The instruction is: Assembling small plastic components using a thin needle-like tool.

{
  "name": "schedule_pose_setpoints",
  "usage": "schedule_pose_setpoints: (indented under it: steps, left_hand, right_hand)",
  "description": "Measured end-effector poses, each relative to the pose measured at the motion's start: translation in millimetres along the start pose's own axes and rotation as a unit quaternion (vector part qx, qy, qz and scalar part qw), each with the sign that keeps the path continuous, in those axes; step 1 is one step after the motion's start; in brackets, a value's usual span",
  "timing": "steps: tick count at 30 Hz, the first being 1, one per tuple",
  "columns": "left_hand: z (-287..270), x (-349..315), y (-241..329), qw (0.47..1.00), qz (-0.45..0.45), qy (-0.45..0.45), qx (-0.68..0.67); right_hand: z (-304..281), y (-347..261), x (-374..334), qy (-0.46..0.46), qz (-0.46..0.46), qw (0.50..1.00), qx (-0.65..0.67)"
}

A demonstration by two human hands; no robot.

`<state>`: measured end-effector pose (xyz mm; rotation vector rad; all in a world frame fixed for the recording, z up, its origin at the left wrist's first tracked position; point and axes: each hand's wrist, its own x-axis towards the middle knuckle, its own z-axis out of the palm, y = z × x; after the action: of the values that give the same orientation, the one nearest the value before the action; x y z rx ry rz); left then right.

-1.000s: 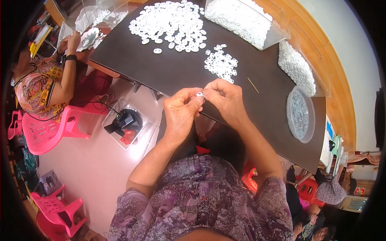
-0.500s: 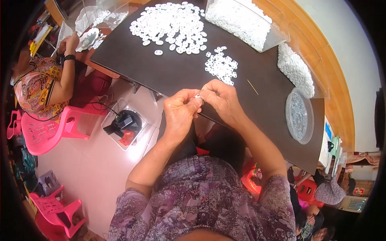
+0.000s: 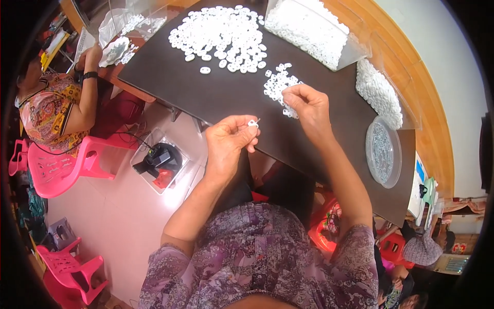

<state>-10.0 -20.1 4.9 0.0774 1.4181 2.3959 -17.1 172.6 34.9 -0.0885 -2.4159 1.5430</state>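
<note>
My left hand (image 3: 230, 145) is above the table's near edge, thumb and forefinger closed on a small white plastic piece (image 3: 252, 123). A thin dark tip sticks out of the piece's top. Farther forward and to the right, my right hand (image 3: 312, 112) reaches over a small pile of white plastic pieces with holes (image 3: 277, 84). Its thumb and fingertips are pinched together at the pile's right side; what they hold, if anything, is hidden. Beyond lies a larger heap of white oval pieces with two holes (image 3: 221, 38).
A clear bin of white pieces (image 3: 309, 33) stands at the back of the dark table (image 3: 226, 92). Another white heap (image 3: 378, 92) and a round clear dish of small metal parts (image 3: 381, 149) are at the right. A person (image 3: 56, 105) sits at left by a pink chair (image 3: 69, 170).
My right hand has left my left hand and moved forward and right to the small pile, now covering the thin stick's place. The left hand keeps its hold on the small white piece.
</note>
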Motion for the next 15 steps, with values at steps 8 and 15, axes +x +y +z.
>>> schedule_pose_setpoints:
  steps: [8, 15]
  left_hand:
    - [-2.2, -1.4, -6.1, 1.0, 0.011, -0.006, -0.008]
    - [-2.4, -0.6, -8.2, 1.0, 0.001, -0.003, -0.03]
  right_hand:
    - [8.9, 25.1, 73.2, 0.042, -0.203, 0.935, -0.287]
    - [30.5, 32.1, 104.6, -0.028, -0.191, 0.89, -0.414]
